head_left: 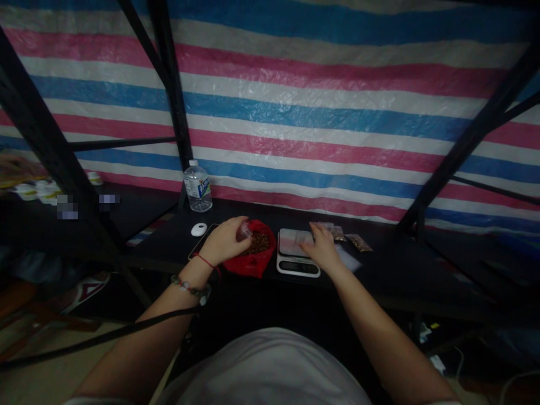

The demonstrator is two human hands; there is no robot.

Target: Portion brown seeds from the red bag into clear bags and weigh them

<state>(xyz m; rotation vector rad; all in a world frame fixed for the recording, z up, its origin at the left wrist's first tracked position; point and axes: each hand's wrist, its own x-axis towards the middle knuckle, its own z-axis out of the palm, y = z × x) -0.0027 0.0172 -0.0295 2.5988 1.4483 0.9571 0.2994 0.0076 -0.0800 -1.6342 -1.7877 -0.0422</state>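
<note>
Item: red pouch (250, 260), soft cloth or plastic, mouth spread wide, lying on the dark worktop (392, 264) just left of the scale; filled with small brown pieces, seeds or beans, too dim to tell which

Left hand (224, 241): over the pouch's left edge, fingers curled shut around a small clear cup (244, 229) held at the pouch mouth; red string and a beaded bracelet on the wrist

Right hand (323, 247): laid palm down, fingers spread flat, on the right side of the digital scale (295, 253); whether it pinches the small clear bag on the platform cannot be told

Scale: white body, pale platform, dark display strip at the front, touching the pouch's right side

Nearby: small filled packets (358, 242) just right of the scale; white mouse (198, 229) left of the pouch; water bottle (197, 187) upright behind it; striped blue, pink and white tarpaulin (320, 101) as backdrop; black frame struts (171, 84)
</note>
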